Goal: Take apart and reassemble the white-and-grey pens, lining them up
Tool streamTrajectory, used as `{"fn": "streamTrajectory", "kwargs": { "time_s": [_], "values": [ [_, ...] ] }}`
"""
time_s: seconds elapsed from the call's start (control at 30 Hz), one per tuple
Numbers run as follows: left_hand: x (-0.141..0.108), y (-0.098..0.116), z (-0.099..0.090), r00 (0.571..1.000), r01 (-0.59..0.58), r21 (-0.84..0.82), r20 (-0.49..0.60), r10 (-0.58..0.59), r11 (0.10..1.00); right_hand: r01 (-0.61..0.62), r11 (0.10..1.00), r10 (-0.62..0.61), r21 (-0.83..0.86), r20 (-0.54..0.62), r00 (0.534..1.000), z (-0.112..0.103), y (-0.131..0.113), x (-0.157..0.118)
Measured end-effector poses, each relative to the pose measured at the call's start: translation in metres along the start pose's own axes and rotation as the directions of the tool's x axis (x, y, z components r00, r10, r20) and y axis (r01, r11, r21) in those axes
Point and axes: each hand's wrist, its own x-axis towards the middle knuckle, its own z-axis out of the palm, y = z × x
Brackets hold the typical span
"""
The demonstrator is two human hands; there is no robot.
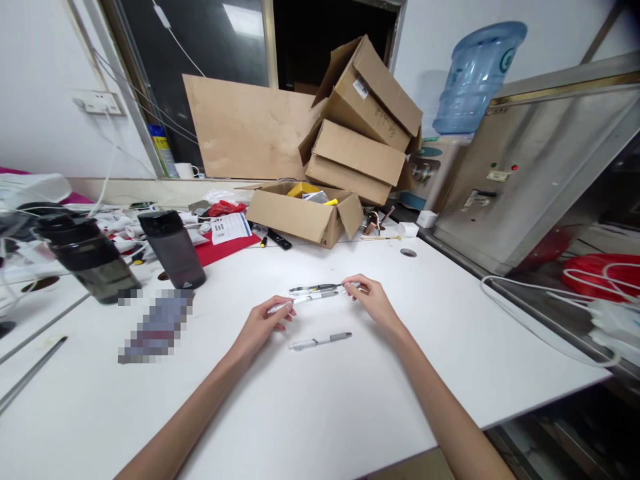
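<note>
My left hand (264, 321) is closed, its fingertips pinching a white pen (301, 299) near the middle of the white table (380, 400). To the right, my right hand (369, 298) is also closed, with thumb and fingers on a pale pen (355, 285) that they partly cover. Between the two hands lie a dark pen (306, 289) and a white pen with a grey end (326, 294), close together. Nearer to me, apart from both hands, rests another white-and-grey pen (320, 341).
Two dark bottles (173, 250) and a blurred flat item (157, 327) stand or lie at left. An open cardboard box (290, 219) sits at the back, with a remote control (279, 239) beside it. A metal cabinet (530, 167) and a white cable (545, 347) border the right side.
</note>
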Motion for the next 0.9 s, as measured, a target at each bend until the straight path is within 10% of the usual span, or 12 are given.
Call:
{"fn": "streamTrajectory", "kwargs": {
  "time_s": [0.9],
  "values": [
    [-0.001, -0.001, 0.004, 0.994, -0.092, 0.144, 0.064, 0.084, 0.985, -0.018, 1.000, 0.021, -0.020, 0.156, 0.988, 0.029, 0.001, -0.013]
  ]
}}
